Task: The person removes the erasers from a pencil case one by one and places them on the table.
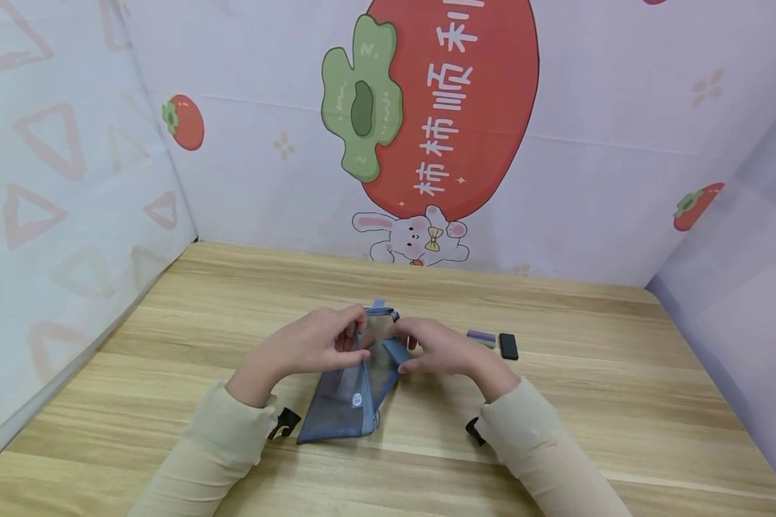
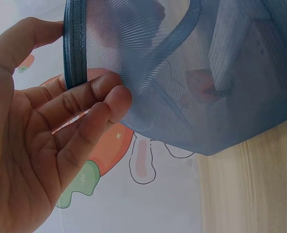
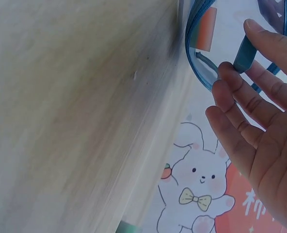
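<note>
A blue mesh zip pouch (image 1: 352,395) stands tilted on the wooden table (image 1: 168,373), its mouth raised toward the back wall. My left hand (image 1: 356,336) pinches the pouch's left zipper edge. In the left wrist view the left hand (image 2: 85,58) has its thumb and fingers either side of the blue mesh pouch (image 2: 192,73). My right hand (image 1: 406,350) pinches a small blue block (image 1: 396,353) at the pouch's mouth. The right wrist view shows the right hand (image 3: 238,48) with thumb and forefinger on the blue block (image 3: 244,54), beside the pouch's rim (image 3: 201,73).
A purple bar (image 1: 481,334) lying on a green one and a small black block (image 1: 508,346) rest on the table right of my right hand. Printed panels wall the table on the left, back (image 1: 556,143) and right.
</note>
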A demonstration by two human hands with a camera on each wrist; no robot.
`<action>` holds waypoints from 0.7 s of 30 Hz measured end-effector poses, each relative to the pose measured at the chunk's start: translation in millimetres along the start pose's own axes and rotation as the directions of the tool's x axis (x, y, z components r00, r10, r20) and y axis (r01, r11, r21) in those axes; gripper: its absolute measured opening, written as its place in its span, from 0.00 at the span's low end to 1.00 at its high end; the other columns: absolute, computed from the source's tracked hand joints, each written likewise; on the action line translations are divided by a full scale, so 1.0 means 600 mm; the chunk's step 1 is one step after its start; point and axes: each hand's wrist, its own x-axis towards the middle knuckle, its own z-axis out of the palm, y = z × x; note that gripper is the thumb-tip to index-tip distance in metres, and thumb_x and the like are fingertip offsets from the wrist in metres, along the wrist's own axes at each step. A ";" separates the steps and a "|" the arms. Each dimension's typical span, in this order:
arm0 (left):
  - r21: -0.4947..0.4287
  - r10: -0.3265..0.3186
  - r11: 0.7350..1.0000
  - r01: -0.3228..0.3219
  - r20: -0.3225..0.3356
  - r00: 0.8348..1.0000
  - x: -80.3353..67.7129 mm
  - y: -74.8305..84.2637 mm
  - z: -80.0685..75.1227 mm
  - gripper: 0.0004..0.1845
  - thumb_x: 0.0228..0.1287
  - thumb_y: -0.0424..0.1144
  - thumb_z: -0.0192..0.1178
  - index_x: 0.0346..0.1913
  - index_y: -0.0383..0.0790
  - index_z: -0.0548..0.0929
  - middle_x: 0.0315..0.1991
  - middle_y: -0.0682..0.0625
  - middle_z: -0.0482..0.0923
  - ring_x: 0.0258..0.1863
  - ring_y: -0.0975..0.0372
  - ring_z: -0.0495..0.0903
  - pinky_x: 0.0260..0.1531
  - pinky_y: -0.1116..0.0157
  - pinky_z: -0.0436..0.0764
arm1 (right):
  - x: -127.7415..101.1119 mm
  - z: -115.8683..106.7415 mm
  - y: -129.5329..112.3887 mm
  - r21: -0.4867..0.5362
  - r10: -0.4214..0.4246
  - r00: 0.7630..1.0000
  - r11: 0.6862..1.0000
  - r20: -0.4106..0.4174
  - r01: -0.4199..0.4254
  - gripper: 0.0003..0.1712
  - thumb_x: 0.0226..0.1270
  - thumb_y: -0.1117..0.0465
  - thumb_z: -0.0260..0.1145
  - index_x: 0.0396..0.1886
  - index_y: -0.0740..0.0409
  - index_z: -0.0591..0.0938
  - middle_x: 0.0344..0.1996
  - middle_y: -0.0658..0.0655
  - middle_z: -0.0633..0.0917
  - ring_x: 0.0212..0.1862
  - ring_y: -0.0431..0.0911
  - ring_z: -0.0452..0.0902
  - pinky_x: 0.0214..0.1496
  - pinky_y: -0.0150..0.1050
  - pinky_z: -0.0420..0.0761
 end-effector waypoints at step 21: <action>0.016 0.001 1.000 -0.001 -0.007 1.000 0.001 -0.003 0.003 0.13 0.62 0.43 0.65 0.42 0.42 0.73 0.24 0.59 0.73 0.23 0.70 0.71 0.28 0.71 0.74 | -0.036 -0.013 0.020 0.009 0.066 0.997 0.998 -0.034 -0.066 0.25 0.60 0.62 0.74 0.57 0.57 0.77 0.41 0.51 0.81 0.46 0.46 0.75 0.53 0.45 0.78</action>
